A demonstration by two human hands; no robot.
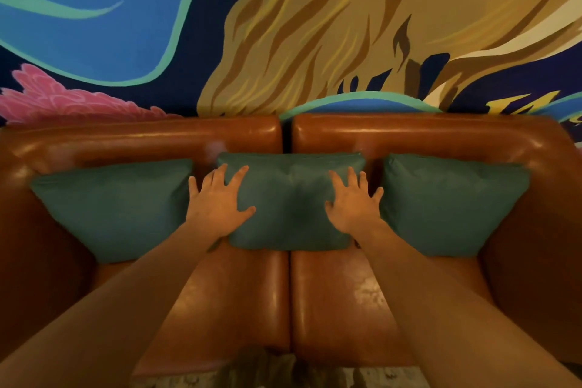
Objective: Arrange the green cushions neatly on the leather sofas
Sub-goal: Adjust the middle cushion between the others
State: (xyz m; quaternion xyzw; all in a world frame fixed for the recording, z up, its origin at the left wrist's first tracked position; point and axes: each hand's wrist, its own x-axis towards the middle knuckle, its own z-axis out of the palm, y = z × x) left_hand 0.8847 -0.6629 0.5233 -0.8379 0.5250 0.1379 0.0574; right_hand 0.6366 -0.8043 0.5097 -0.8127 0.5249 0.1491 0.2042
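Note:
Three green cushions lean against the backrests of two brown leather sofas (239, 287) pushed side by side. The middle cushion (291, 201) straddles the gap between the sofas. My left hand (217, 201) lies flat on its left part with fingers spread. My right hand (354, 201) lies flat on its right part, fingers spread too. The left cushion (110, 208) rests tilted on the left sofa. On the right sofa (340, 299) the right cushion (450, 201) leans the other way. Neither hand grips anything.
A painted mural wall (283, 25) in blue, tan and pink rises straight behind the sofas. Rounded leather armrests (541, 230) close off both outer ends. A strip of patterned floor (267, 375) shows at the bottom edge.

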